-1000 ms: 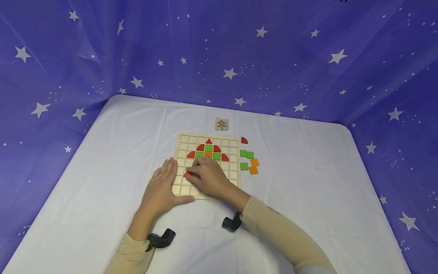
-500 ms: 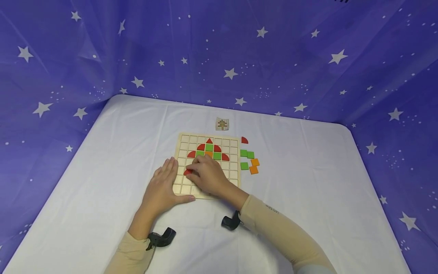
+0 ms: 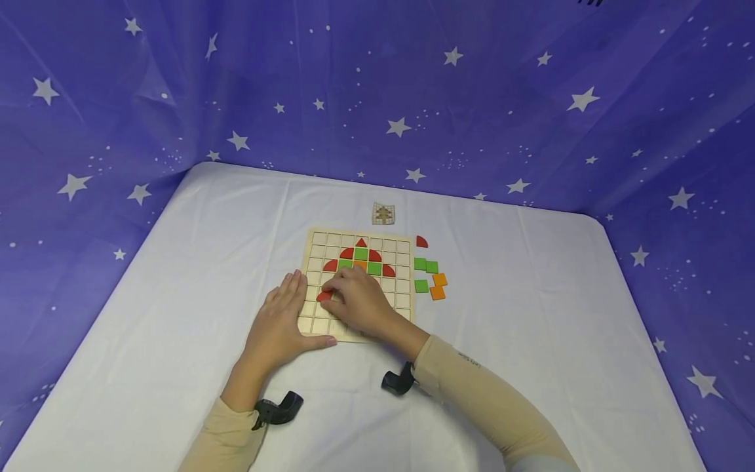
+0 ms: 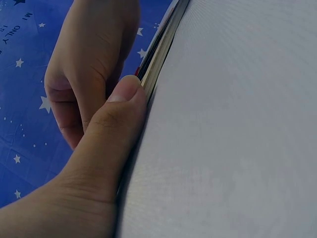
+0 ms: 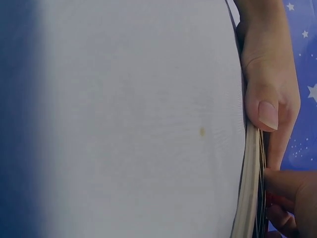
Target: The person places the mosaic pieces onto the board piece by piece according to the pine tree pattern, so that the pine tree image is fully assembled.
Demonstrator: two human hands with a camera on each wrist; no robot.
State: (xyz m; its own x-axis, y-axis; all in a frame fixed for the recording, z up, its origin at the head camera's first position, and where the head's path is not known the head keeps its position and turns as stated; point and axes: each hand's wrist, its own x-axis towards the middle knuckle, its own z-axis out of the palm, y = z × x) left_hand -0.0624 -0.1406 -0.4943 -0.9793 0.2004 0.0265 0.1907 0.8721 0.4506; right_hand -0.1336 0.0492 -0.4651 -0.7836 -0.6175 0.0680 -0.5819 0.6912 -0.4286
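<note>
A square wooden grid board (image 3: 309, 244) lies on the white table. Along its left edge rests my left hand (image 3: 280, 321), fingers straight, its thumb (image 4: 124, 94) against the board's near edge. My right hand (image 3: 362, 301) is over the lower middle of the board, thumb and fingers bent, pinching a red quarter-circle tile (image 3: 324, 297) in a left-side square. Above that hand, a red triangle tile (image 3: 362, 243), red quarter-circles (image 3: 347, 253), green squares (image 3: 361, 254) and an orange square (image 3: 360, 265) sit in the grid. The right hand hides part of the board.
Right of the board lie a loose red quarter-circle (image 3: 421, 242), several green square tiles (image 3: 421, 286) and two orange square tiles (image 3: 438, 293). Behind the board lies a small pattern card (image 3: 383, 214). A purple starry curtain (image 3: 398, 85) surrounds the table (image 3: 501, 341).
The red quarter-circle under my right fingers has shifted slightly toward the back of the board and settled in its square. My left hand has stayed in place.
</note>
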